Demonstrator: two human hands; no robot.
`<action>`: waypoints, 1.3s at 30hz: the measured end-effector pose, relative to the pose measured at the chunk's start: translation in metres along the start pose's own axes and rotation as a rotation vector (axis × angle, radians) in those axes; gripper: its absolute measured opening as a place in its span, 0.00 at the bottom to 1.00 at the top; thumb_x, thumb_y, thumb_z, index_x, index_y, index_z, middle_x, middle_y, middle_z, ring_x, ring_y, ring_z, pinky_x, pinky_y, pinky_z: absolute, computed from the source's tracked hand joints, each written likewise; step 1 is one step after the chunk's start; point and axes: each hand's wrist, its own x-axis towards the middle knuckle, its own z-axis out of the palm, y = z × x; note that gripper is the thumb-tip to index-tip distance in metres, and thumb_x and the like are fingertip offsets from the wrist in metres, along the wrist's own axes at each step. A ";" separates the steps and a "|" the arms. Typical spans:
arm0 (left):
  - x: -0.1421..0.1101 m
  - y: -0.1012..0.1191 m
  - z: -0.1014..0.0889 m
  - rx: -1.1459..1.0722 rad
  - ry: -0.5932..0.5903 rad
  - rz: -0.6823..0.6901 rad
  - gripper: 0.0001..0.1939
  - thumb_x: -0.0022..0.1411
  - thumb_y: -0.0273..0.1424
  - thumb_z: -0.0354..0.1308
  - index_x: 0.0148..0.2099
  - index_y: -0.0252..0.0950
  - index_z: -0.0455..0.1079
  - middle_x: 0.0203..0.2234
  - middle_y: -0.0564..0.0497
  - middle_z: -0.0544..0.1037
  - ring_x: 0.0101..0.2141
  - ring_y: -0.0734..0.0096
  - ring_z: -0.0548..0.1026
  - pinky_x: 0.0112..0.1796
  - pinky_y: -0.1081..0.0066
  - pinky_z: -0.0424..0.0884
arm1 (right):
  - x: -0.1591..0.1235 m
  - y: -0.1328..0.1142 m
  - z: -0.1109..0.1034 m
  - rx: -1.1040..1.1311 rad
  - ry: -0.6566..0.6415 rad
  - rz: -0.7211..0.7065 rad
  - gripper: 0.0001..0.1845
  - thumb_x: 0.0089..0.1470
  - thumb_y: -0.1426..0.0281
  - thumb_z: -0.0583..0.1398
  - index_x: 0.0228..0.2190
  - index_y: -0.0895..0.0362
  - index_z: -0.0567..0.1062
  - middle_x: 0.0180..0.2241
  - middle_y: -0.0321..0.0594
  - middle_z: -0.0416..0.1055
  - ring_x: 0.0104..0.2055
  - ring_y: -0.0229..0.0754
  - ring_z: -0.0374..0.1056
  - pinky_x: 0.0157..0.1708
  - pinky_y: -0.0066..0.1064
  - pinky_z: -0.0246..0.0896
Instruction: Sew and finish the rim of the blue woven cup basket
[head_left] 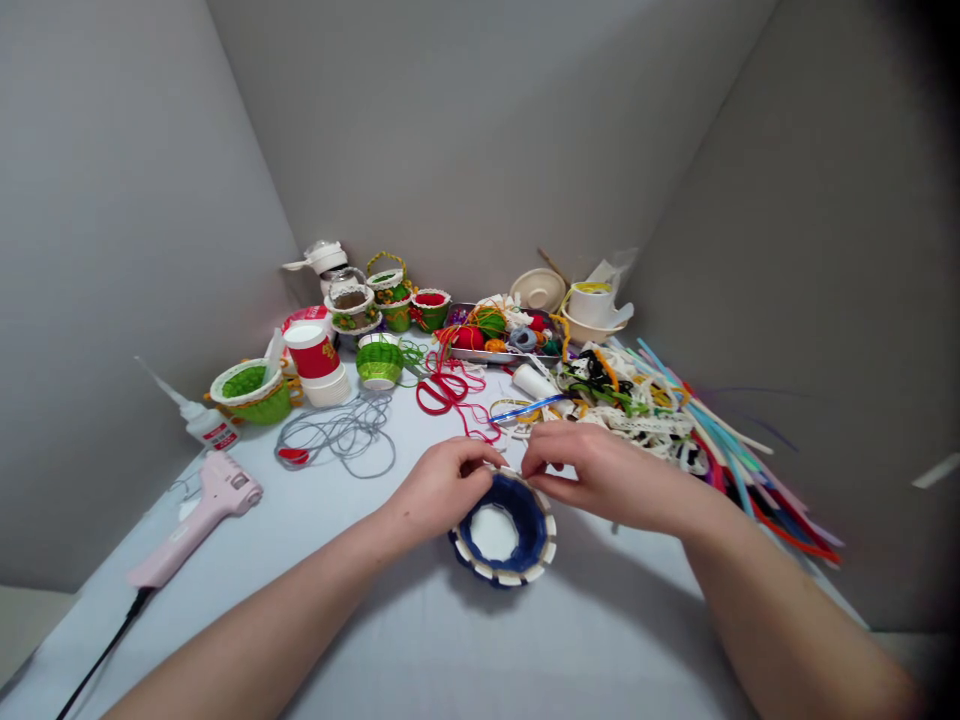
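A small round basket [538, 525], wound in dark blue with a white base inside and white tabs around its rim, rests on the table in front of me. My left hand [450, 485] holds its far-left rim between thumb and fingers. At the far-right part of the rim, my right hand [585, 462] is closed in a pinch with the fingertips close to the edge. Whatever lies between those fingertips is too small to make out. Just beyond the hands are red-handled scissors [441, 394] and red yarn [474, 410].
A pink glue gun [199, 515] and a glue bottle [212, 424] lie at left, near loose grey yarn [341, 430]. Green baskets [262, 400] and a stack of cups [315, 362] stand behind. A yarn-filled tray [491, 355], lace trims [645, 425] and pipe cleaners [739, 465] are at back and right.
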 end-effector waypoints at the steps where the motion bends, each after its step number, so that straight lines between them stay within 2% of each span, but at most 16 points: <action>1: 0.000 0.000 0.000 0.003 -0.001 -0.003 0.15 0.53 0.28 0.49 0.40 0.38 0.75 0.33 0.51 0.78 0.35 0.69 0.73 0.39 0.72 0.67 | 0.000 -0.001 0.000 -0.009 -0.006 -0.009 0.07 0.57 0.73 0.56 0.30 0.57 0.74 0.30 0.39 0.70 0.33 0.37 0.64 0.34 0.27 0.56; 13: 0.000 0.002 -0.002 0.001 -0.009 -0.028 0.14 0.53 0.29 0.50 0.39 0.37 0.75 0.33 0.51 0.78 0.34 0.69 0.72 0.38 0.72 0.67 | -0.008 0.012 -0.008 0.052 -0.112 0.024 0.07 0.55 0.73 0.55 0.30 0.57 0.74 0.32 0.38 0.71 0.33 0.37 0.65 0.34 0.27 0.57; 20: -0.005 0.008 -0.010 0.031 -0.098 -0.062 0.14 0.50 0.29 0.50 0.37 0.36 0.74 0.24 0.54 0.73 0.25 0.73 0.67 0.26 0.75 0.61 | 0.005 0.026 0.009 0.166 -0.163 0.043 0.06 0.53 0.75 0.56 0.30 0.58 0.74 0.30 0.37 0.71 0.32 0.36 0.65 0.33 0.26 0.58; 23: -0.004 0.010 -0.011 0.043 -0.082 -0.050 0.13 0.50 0.30 0.52 0.37 0.36 0.75 0.28 0.52 0.76 0.28 0.72 0.69 0.28 0.75 0.63 | 0.009 0.029 0.015 0.224 -0.143 0.026 0.07 0.54 0.74 0.55 0.31 0.59 0.74 0.31 0.38 0.71 0.32 0.36 0.65 0.33 0.26 0.58; 26: -0.002 0.010 -0.006 -0.045 -0.082 -0.045 0.12 0.52 0.34 0.54 0.37 0.36 0.75 0.34 0.50 0.78 0.34 0.69 0.72 0.33 0.74 0.66 | 0.011 0.030 0.019 0.251 -0.121 0.015 0.07 0.55 0.73 0.55 0.31 0.59 0.74 0.31 0.38 0.71 0.32 0.36 0.65 0.33 0.25 0.58; 30: 0.000 0.008 -0.002 -0.141 -0.070 -0.074 0.13 0.53 0.39 0.56 0.34 0.34 0.75 0.30 0.50 0.78 0.31 0.70 0.72 0.33 0.73 0.66 | 0.013 0.029 0.022 0.259 -0.109 0.020 0.08 0.56 0.71 0.55 0.31 0.59 0.73 0.31 0.38 0.72 0.32 0.35 0.65 0.32 0.25 0.58; 33: 0.000 0.006 -0.002 -0.168 -0.061 -0.093 0.12 0.52 0.38 0.57 0.32 0.33 0.75 0.28 0.50 0.77 0.29 0.71 0.71 0.31 0.74 0.66 | 0.013 0.029 0.021 0.283 -0.106 0.023 0.08 0.56 0.70 0.55 0.32 0.59 0.74 0.31 0.38 0.72 0.32 0.35 0.65 0.33 0.25 0.58; 39: 0.003 0.004 -0.004 -0.186 0.001 -0.155 0.10 0.49 0.35 0.59 0.29 0.32 0.72 0.24 0.52 0.74 0.26 0.73 0.69 0.29 0.74 0.65 | 0.006 0.034 0.007 0.295 -0.137 0.124 0.08 0.55 0.71 0.55 0.32 0.59 0.74 0.30 0.37 0.71 0.31 0.35 0.64 0.32 0.24 0.58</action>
